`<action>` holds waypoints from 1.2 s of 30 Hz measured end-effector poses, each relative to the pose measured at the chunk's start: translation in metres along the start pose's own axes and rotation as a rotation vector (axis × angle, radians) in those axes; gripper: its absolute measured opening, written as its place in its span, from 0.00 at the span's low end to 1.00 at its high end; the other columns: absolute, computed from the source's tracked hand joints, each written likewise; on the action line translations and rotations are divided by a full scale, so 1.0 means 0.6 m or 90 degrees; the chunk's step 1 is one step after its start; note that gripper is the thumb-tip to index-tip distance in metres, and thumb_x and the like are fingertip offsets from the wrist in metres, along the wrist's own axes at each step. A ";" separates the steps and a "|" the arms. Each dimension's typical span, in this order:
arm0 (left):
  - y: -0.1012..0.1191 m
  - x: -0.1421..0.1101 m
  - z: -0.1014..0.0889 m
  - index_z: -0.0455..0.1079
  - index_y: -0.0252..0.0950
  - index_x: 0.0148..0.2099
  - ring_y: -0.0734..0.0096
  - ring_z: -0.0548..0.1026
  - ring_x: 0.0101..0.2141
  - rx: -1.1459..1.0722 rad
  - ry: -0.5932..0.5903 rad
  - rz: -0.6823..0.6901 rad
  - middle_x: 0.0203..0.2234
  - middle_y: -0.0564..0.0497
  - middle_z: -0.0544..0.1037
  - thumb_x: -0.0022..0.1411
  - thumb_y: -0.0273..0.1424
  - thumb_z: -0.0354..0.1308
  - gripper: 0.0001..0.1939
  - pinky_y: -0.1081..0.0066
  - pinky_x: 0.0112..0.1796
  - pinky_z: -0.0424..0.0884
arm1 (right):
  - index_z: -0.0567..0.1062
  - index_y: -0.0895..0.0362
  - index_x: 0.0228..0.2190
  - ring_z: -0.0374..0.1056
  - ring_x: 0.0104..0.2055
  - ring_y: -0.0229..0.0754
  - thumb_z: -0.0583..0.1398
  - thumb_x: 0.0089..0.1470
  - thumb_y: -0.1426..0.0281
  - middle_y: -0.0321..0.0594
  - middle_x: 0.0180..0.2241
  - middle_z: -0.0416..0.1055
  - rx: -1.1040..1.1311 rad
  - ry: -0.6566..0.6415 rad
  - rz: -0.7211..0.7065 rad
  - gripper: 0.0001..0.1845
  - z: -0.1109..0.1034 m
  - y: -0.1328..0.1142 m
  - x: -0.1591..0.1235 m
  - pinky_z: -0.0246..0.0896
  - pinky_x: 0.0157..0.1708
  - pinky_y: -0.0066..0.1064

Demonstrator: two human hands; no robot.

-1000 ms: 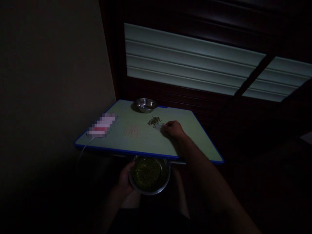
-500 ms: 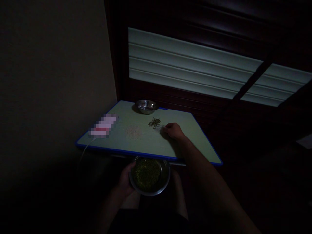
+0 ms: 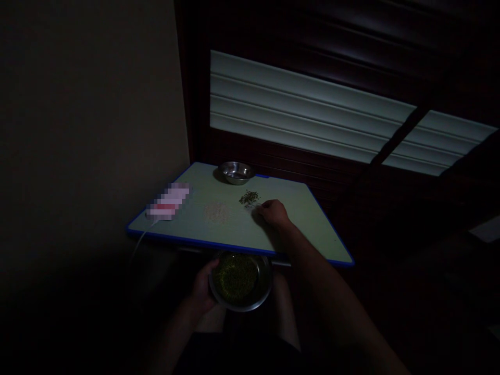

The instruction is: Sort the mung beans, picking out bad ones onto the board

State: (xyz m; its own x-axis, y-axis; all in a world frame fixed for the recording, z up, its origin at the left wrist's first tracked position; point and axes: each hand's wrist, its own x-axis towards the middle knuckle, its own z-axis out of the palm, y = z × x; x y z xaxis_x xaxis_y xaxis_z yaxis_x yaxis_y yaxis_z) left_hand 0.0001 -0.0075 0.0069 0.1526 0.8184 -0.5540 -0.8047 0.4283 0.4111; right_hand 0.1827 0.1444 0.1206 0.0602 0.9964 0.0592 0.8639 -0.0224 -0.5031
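My left hand (image 3: 203, 285) grips the left rim of a metal bowl (image 3: 255, 304), held just below the near edge of a pale green, blue-rimmed table (image 3: 308, 229). Small greenish grains like mung beans (image 3: 234, 276) lie in that bowl. Over the tabletop, my right hand (image 3: 274, 212) has its fingers pinched on a small, thin, clear plastic piece (image 3: 252, 207); its exact kind is not plain in the dim light. The piece touches the near side of a small heap of greenish-brown beans (image 3: 249, 197). Left of the heap lies a thin patch of pale grains (image 3: 216, 212).
A second metal bowl (image 3: 236, 174) stands at the far edge of the table. At the left edge is a blurred-out phone-like thing (image 3: 170, 201) with a white cable (image 3: 139, 242). A wall rises on the left, and slatted dark panels (image 3: 292, 104) stand behind.
My right hand has shifted slightly left, toward the bean heap, with the clear piece. The view has turned a little; my left hand still holds the bowl.
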 end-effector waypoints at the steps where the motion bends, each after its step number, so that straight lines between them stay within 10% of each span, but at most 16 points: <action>1: 0.000 0.000 0.000 0.76 0.32 0.37 0.57 0.81 0.34 -0.003 0.002 0.000 0.27 0.46 0.83 0.58 0.28 0.54 0.09 0.55 0.49 0.69 | 0.81 0.59 0.33 0.73 0.34 0.40 0.60 0.49 0.65 0.46 0.34 0.79 -0.006 0.003 0.001 0.13 0.001 -0.004 -0.003 0.59 0.29 0.24; 36: 0.000 0.002 -0.011 0.75 0.30 0.35 0.56 0.81 0.34 -0.026 -0.065 -0.005 0.27 0.43 0.82 0.59 0.31 0.55 0.10 0.57 0.46 0.71 | 0.79 0.60 0.33 0.74 0.40 0.48 0.59 0.49 0.67 0.54 0.38 0.78 0.022 0.035 0.051 0.12 0.062 -0.156 -0.062 0.65 0.35 0.30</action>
State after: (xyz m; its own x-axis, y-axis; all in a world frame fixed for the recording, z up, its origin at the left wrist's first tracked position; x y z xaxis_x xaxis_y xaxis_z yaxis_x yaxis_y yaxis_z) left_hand -0.0037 -0.0090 0.0016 0.2153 0.8504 -0.4801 -0.8254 0.4212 0.3759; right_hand 0.0812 0.1123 0.1334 0.1570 0.9855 0.0639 0.8375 -0.0985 -0.5375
